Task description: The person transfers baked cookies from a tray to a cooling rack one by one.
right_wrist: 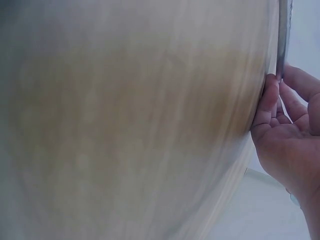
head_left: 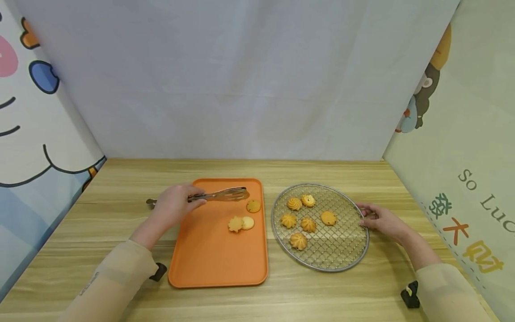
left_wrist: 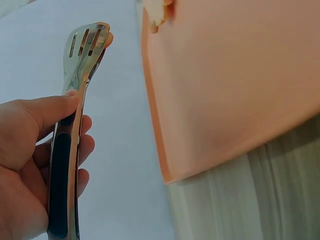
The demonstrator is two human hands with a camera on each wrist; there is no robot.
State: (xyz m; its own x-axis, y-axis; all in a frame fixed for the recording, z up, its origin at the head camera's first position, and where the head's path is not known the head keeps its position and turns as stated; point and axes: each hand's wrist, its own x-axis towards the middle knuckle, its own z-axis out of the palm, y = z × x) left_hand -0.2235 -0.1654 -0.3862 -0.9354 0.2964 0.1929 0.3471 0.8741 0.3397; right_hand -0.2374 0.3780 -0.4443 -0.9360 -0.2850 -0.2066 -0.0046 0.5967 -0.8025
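My left hand (head_left: 174, 203) grips metal serving tongs (left_wrist: 62, 185) with slotted ends and dark handle inlays. Their jaws are nearly closed over the orange tray (head_left: 213, 264), and an orange-brown edge, like a cookie's, peeks out beside the slotted end in the left wrist view. Below the tongs' tips lies a round cookie (head_left: 253, 206); nearer the tray's middle, a flower-shaped cookie (head_left: 235, 224) touches a pale round cookie (head_left: 248, 222). On the right, my right hand (head_left: 382, 220) pinches the rim of a round wire rack (head_left: 342, 250) between thumb and fingers.
Several cookies (head_left: 308, 224), mostly ridged swirls, sit on the rack's left and middle. The tray and rack stand side by side on a wood-grain table (head_left: 132, 179). A pale curtain (head_left: 241, 89) closes the back, with printed panels (head_left: 474, 147) at both sides.
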